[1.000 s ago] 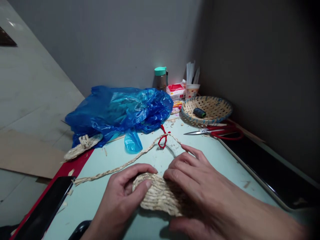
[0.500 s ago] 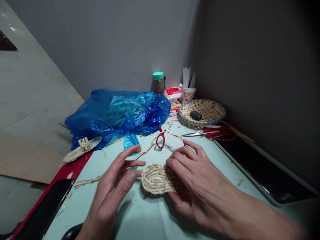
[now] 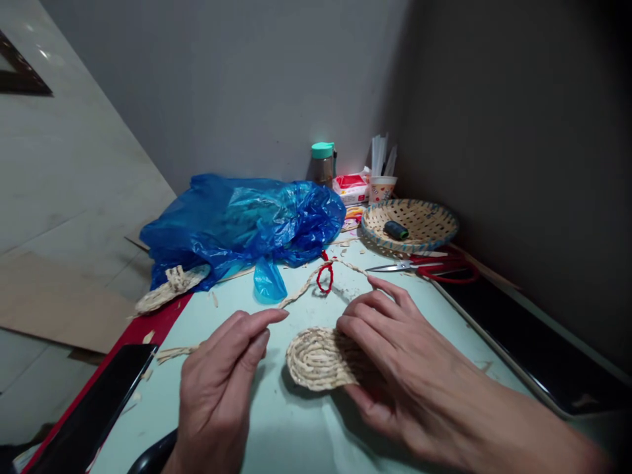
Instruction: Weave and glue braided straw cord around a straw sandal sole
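My right hand point(image 3: 390, 349) pinches a flat oval woven straw sole point(image 3: 318, 359), covering its right end. My right index finger touches one end of a braided straw cord point(image 3: 302, 289). The cord arches away over the table, with a red fuzzy loop point(image 3: 324, 278) around it, and comes back to my left hand point(image 3: 222, 368). That hand is closed, thumb against the curled fingers, and the cord passes into it. Loose straw ends point(image 3: 175, 354) stick out on its far left side. My left hand is apart from the sole.
A blue plastic bag point(image 3: 237, 220) lies at the back, a straw slipper point(image 3: 172, 289) beside it. Red-handled scissors point(image 3: 444, 266), a bamboo basket point(image 3: 434, 227) with a thread spool point(image 3: 395, 230), and a dark tablet-like slab point(image 3: 523, 342) are on the right. A black phone-like object point(image 3: 99, 401) lies left.
My left hand has left the sole's edge and closed its spread fingers around the cord. My right hand keeps its hold on the sole. The whole view has shifted slightly.
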Tool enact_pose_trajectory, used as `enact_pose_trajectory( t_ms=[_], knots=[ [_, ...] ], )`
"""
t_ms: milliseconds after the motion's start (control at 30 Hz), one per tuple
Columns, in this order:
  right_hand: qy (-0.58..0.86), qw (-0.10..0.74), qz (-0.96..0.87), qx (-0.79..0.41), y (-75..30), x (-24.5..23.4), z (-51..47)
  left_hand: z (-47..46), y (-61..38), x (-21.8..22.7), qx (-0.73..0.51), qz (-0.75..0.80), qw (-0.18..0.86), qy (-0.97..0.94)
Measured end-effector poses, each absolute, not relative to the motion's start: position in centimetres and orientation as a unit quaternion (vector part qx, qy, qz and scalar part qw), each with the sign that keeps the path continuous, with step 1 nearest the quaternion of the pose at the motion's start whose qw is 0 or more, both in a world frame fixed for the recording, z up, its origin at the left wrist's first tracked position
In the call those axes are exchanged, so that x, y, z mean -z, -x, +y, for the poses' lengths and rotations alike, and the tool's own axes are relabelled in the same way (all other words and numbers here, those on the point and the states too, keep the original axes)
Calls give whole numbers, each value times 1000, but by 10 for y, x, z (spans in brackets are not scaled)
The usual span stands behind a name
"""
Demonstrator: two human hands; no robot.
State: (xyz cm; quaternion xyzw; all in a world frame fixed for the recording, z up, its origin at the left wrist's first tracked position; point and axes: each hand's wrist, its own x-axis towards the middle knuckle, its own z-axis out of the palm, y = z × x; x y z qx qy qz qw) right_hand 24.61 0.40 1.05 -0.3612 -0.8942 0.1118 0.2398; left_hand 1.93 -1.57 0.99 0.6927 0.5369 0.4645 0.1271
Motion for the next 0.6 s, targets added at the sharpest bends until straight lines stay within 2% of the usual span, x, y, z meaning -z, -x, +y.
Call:
enact_pose_trajectory(
  t_ms=[167,300,467,600],
  knots=[
    [343,252,-896,-124,-248,-11,3,-12,-18,-6,-457,570,179,-658],
    [343,243,-898,-131,-248,-11,4,-9,-19,-8,-454,543,111,-698],
    [347,216,-905,-119,-247,-10,3,-7,-26,-4,-323,393,54,-859],
    [356,199,-907,-109,-246,-13,3,-7,-29,4,-243,361,29,-900]
  ],
)
